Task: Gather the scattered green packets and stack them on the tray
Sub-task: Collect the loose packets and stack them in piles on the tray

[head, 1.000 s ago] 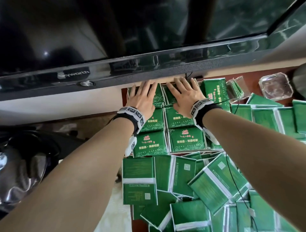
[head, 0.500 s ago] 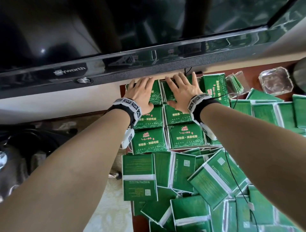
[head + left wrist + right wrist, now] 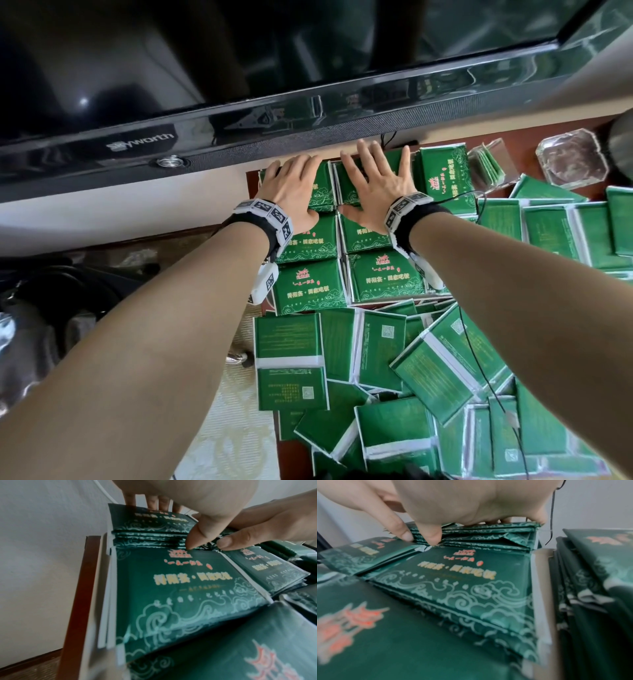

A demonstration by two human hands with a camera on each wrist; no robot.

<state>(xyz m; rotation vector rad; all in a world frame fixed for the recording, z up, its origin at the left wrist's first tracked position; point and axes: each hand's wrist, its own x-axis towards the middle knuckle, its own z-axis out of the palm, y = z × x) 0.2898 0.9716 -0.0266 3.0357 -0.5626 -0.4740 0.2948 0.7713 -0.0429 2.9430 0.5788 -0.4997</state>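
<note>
**Both hands flat on the rear stacks of green packets**

We press our left hand (image 3: 293, 192) and right hand (image 3: 376, 188) palm-down on the two farthest stacks of green packets (image 3: 346, 267), which stand in neat rows on a tray (image 3: 75, 588) with a reddish-brown rim at the back of the bench (image 3: 527, 150), close under the lower edge of a black television (image 3: 239, 113). The fingers (image 3: 368, 154) of both hands lie straight and slightly spread over the packet tops, their tips reaching the far edge of the stacks. In the left wrist view, our left thumb (image 3: 200, 534) points down against the near side of the rear left stack, and the right thumb (image 3: 240, 539) touches down just beside it. The right wrist view shows the same two thumbs meeting at the seam between the two rear stacks. Four more squared stacks sit in front of these, printed face up with gold and red lettering. Nearer to us, many loose packets (image 3: 291, 359) lie scattered and overlapping on the bench, most with their backs up. More of them spread away to the right, near a clear glass ashtray (image 3: 572, 157). A thin black cable (image 3: 479, 359) trails from our right wrist across the loose pile.
</note>
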